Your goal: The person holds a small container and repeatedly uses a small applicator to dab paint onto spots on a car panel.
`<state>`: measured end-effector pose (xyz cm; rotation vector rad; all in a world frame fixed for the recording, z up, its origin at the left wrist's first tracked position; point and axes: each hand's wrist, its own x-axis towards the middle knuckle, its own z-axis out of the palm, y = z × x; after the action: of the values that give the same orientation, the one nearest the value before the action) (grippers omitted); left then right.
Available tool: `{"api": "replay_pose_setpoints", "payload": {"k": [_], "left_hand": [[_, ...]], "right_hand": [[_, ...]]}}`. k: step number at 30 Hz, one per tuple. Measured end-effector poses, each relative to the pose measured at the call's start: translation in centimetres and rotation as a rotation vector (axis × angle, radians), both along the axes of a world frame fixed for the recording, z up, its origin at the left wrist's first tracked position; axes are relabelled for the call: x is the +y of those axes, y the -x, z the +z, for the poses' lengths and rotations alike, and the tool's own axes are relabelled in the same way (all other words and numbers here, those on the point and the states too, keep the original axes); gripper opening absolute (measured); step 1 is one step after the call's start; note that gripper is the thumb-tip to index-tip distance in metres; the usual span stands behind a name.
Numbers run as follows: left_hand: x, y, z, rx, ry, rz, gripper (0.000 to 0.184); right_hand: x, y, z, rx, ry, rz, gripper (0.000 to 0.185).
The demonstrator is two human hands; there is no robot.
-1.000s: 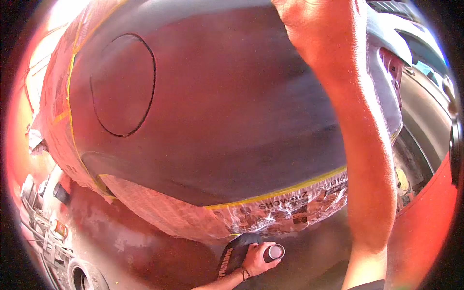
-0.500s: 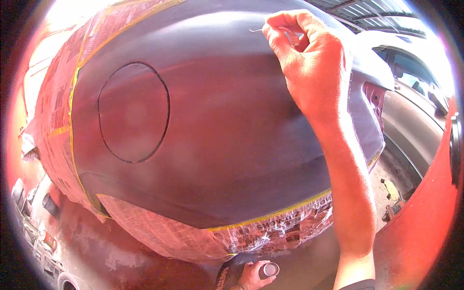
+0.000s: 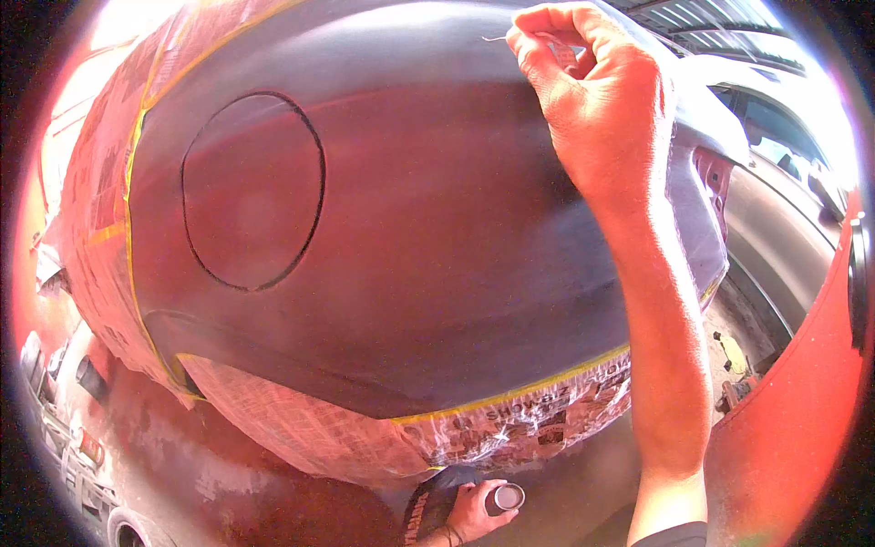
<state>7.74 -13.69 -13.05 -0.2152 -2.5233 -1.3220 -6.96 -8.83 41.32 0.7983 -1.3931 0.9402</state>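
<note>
My right hand [image 3: 606,77] is raised in front of the car's upper panel. Thumb and index finger pinch a thin, curved, wire-like strand [image 3: 493,38], whose tip pokes out to the left. At the bottom, my left hand [image 3: 472,512] grips a small round cup [image 3: 504,498] with a dark rim and something greyish inside or on top. Behind both hands spreads a dull, dark grey-red car body panel [image 3: 437,228]. The round outline of a fuel flap [image 3: 253,191] shows on its left part. Whether the strand touches the panel, I cannot tell.
Newspaper masking [image 3: 301,415] edged with yellow tape [image 3: 510,402] covers the car below and at left. Another car [image 3: 775,210] stands at right, beside a red surface [image 3: 802,401]. Assorted items and a tyre [image 3: 128,529] lie at lower left.
The panel and flap sit slightly higher in view. My right hand, still pinching the strand, appears a little further up and right. My left hand with the cup has also risen slightly.
</note>
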Motion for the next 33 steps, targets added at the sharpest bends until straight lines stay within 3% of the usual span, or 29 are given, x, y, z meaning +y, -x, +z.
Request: {"api": "replay_pose_setpoints", "payload": {"k": [5,10,14,19,23,28,33], "left_hand": [[0.0,0.0,-0.5,0.015,-0.002,0.001,0.073],[0.0,0.1,-0.6,0.011,-0.002,-0.002,0.074],[0.1,0.0,-0.1,-0.021,0.007,0.001,0.073],[0.0,0.0,-0.5,-0.020,-0.028,-0.006,0.073],[0.0,0.0,-0.9,0.016,-0.021,0.002,0.073],[-0.1,-0.1,-0.3,0.038,-0.024,0.002,0.073],[-0.3,-0.1,-0.1,0.003,-0.029,-0.006,0.073]], "right_hand": [[0.2,1.1,0.7,-0.059,0.000,0.114,0.017],[0.0,-0.5,0.3,-0.062,-0.021,0.017,0.017],[0.8,-1.3,1.6,-0.296,-0.032,0.076,0.016],[-0.7,-0.5,0.0,0.046,0.057,-0.015,0.017],[-0.8,0.1,0.0,0.079,0.046,-0.020,0.017],[1.3,-1.4,1.0,-0.156,-0.071,0.195,0.016],[-0.5,-0.4,0.2,0.010,0.010,0.015,0.015]]}}
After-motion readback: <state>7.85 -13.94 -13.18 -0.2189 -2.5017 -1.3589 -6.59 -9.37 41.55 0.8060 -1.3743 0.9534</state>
